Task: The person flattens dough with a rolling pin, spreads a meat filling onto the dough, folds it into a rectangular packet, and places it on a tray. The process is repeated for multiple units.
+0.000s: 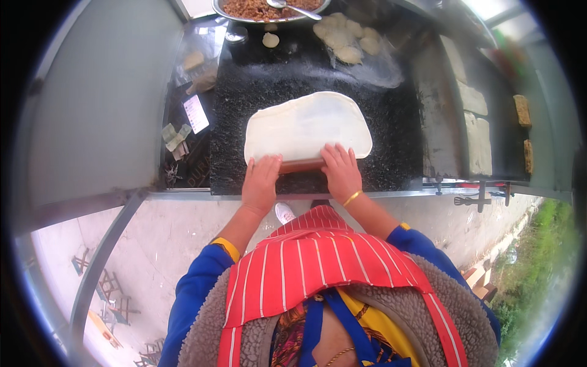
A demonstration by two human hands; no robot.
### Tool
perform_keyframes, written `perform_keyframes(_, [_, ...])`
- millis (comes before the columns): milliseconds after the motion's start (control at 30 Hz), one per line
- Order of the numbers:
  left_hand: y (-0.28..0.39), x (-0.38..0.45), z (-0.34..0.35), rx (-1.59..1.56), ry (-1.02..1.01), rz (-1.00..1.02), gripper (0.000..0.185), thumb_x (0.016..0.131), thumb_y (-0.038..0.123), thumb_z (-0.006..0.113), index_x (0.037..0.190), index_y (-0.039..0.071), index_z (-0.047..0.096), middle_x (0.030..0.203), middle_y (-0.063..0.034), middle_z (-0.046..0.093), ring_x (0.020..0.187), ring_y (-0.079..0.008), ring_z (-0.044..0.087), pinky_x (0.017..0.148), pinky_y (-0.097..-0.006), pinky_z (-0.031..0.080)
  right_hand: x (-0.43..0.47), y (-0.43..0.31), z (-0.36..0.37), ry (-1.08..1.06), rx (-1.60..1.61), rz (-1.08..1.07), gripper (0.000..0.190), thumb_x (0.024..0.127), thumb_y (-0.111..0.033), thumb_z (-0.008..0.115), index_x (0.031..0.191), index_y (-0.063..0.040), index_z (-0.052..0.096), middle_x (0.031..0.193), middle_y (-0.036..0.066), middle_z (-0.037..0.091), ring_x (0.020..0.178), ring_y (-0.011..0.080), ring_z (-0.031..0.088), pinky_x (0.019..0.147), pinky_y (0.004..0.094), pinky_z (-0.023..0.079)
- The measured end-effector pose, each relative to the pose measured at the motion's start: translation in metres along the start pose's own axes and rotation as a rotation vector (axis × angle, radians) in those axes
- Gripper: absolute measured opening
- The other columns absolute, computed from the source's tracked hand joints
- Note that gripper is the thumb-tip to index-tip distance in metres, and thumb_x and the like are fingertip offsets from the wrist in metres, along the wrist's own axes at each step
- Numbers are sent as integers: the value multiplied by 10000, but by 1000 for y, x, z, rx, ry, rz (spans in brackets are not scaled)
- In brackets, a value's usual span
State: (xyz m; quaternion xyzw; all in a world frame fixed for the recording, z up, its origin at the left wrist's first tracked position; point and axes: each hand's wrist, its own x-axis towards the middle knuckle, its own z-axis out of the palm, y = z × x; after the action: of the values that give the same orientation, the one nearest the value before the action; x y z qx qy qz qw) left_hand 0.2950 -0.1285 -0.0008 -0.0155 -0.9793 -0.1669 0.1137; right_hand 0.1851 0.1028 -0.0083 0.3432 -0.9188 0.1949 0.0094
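A thin, wide sheet of dough (308, 121) lies flat on the black speckled worktop (394, 133), its far edge rounded and uneven. Across its near edge runs a brown rolling pin (301, 165), of which only the middle shows between my hands. My left hand (261, 183) rests over the pin's left end, fingers stretched forward. Over the right end lies my right hand (341, 173), its fingertips reaching onto the dough. Both palms hide the ends of the pin.
At the back stands a metal bowl (270, 21) of reddish-brown filling with a spoon (300, 10). Several dough pieces (344, 39) sit back right. Flat dough rectangles (478, 142) and browned pieces (522, 110) lie on the right-hand griddle. Banknotes (174, 139) and a phone (196, 113) lie left.
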Motion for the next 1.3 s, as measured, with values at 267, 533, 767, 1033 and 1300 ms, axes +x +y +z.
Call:
perform_keyframes(267, [3,0,-17,42,-3,-105,524,917,116,591,1431,37,525,1471,-149,515,1420,-294,417,1194,-525,235,8,-13,-13,54,113,-48,527,865,-104,685,1374,-61,555,1442,148,540,1372,368,463,1161,498,355])
perform_keyframes(533, [-58,142,0,328,44,-243,664,990,354,541,1541,21,377,1649,-205,278,1554,-362,191,1229,-611,109,141,10,34,58,-118,90,625,1004,-293,525,1547,-30,360,1651,178,279,1548,372,190,1239,547,176])
perform_keyframes(767, [-73,111,-18,245,-122,-170,690,887,370,643,1499,100,476,1623,-135,359,1520,-364,277,1203,-685,77,120,-19,23,-144,-11,-27,587,969,-269,551,1499,-38,449,1613,177,367,1528,338,282,1235,579,160])
perform_keyframes(1033, [-63,96,-37,51,-150,-50,594,941,302,618,1480,80,503,1622,-145,371,1543,-342,246,1223,-627,67,92,-41,22,-188,78,-248,474,897,-154,606,1347,-20,535,1128,124,592,1006,296,564,873,456,429])
perform_keyframes(1300, [0,201,15,-109,-101,771,684,975,418,554,1568,119,391,1688,-47,266,1580,-218,160,1268,-544,29,56,-70,30,171,95,359,400,871,3,608,1262,47,539,1135,258,579,1015,447,533,892,506,423])
